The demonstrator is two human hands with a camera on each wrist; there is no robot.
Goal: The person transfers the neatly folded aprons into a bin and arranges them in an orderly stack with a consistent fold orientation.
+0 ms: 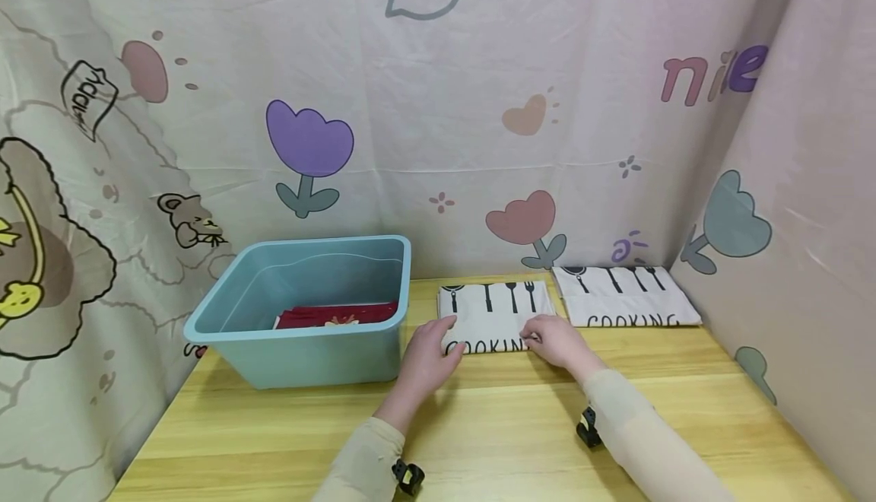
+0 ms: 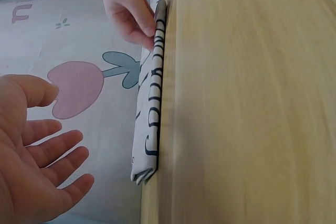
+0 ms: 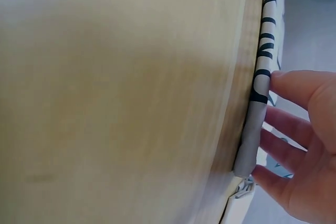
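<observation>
A folded white cloth (image 1: 484,318) lies flat on the table, printed with black utensils and the word COOKING. My left hand (image 1: 430,357) is at its left end in the head view; the left wrist view shows this hand's fingers spread and apart from the cloth. At the right end, the fingertips and thumb of my right hand (image 1: 557,341) touch the cloth's top near its front edge. The right wrist view shows the thumb and fingers of the right hand (image 3: 310,135) set apart along the fold (image 3: 261,82), with no cloth pinched between them.
A second folded white cloth (image 1: 626,297) with the same print lies at the back right. On the left stands a light blue plastic bin (image 1: 315,361) with folded red cloth (image 1: 311,315) inside. A patterned curtain (image 1: 438,144) hangs behind the wooden table (image 1: 506,441).
</observation>
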